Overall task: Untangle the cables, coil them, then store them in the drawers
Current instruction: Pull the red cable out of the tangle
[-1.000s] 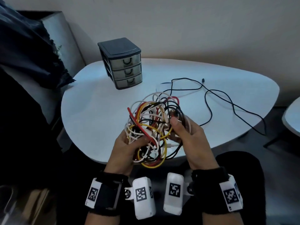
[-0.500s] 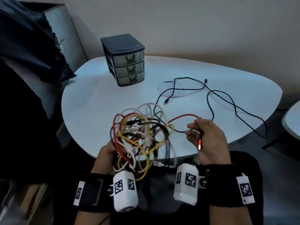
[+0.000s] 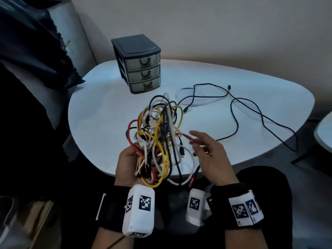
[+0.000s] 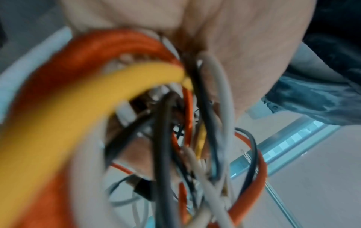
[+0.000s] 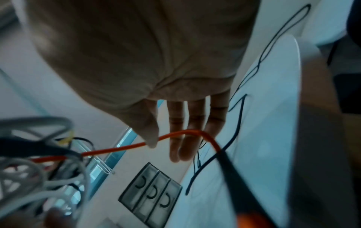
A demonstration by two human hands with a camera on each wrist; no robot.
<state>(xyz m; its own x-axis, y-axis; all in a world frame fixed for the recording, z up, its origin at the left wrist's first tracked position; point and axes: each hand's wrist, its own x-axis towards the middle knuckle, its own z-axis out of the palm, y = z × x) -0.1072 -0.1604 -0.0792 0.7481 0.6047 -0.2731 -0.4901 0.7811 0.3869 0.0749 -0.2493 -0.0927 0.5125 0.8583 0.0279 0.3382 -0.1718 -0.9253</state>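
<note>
Left hand (image 3: 126,165) grips cable tangle (image 3: 158,139), frame centre | right hand (image 3: 210,153) pinches red cable (image 5: 121,148) | drawers (image 3: 142,69) upper centre

Black wristbands (image 3: 231,198) carry white camera blocks (image 3: 139,211) printed with black square markers.

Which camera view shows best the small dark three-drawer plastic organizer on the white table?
The head view: the small dark three-drawer plastic organizer stands whole and sharp there. The right wrist view shows only its three drawer fronts, tilted and blurred. The left wrist view does not show it.
</note>
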